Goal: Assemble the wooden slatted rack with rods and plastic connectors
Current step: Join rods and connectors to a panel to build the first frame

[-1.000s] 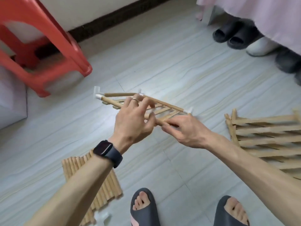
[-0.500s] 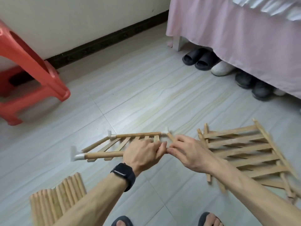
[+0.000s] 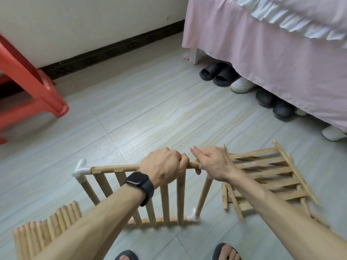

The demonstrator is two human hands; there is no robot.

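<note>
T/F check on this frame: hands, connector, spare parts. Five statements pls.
1. Left hand and right hand both grip the upright panel's top rod. True.
2. The top rod's left end is bare. False: a white connector caps it.
3. A second slatted panel lies on the floor right of the hands. True.
4. The watch is on the right wrist. False: left wrist.
5. The loose rod bundle is in the right hand. False: it lies on the floor, lower left.

Rack panel (image 3: 181, 199) upright at frame centre, left hand (image 3: 165, 166) and right hand (image 3: 212, 162) side by side on its top rod (image 3: 112, 168); second panel (image 3: 262, 166) on the floor (image 3: 150, 119) right of it; rod bundle (image 3: 47, 228) lower left; stool (image 3: 37, 87) upper left; shoes (image 3: 216, 74) under the bed (image 3: 272, 53), upper right.
</note>
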